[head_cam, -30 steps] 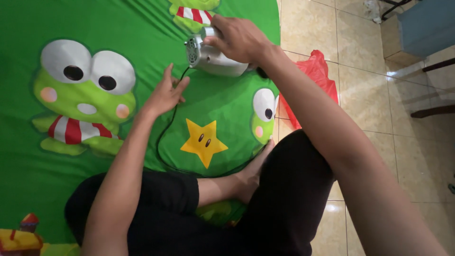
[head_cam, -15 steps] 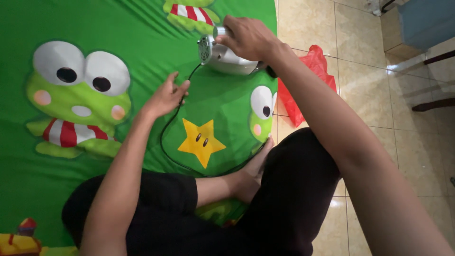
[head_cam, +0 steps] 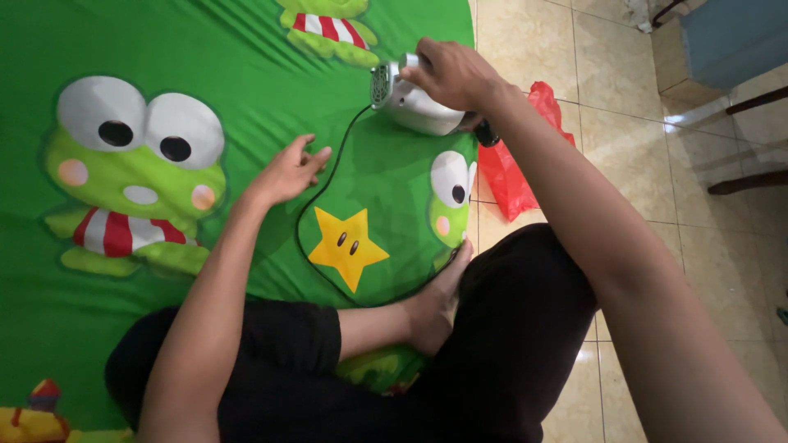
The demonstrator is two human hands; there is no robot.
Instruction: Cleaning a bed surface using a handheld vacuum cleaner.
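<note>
Silver hair dryer (head_cam: 419, 107), gripped by right hand (head_cam: 451, 74), lies crosswise, nozzle rightward.

Glossy silvery plastic hair dryer (head_cam: 419, 107); matt green cloth sheet (head_cam: 246, 82); shiny glazed floor tiles (head_cam: 624, 123)

light: even, bright indoor | glare: sheen on floor tiles (head_cam: 624, 156) | focus: sharp | shadows: soft

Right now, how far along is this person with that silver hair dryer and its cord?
Early. Done: nothing looks packed or coiled. In hand: the right hand grips the silver hair dryer on the green cartoon sheet; the left hand is open beside the black cord, fingers at most brushing it. Left: the cord lies in a loose loop toward the foot.
</note>
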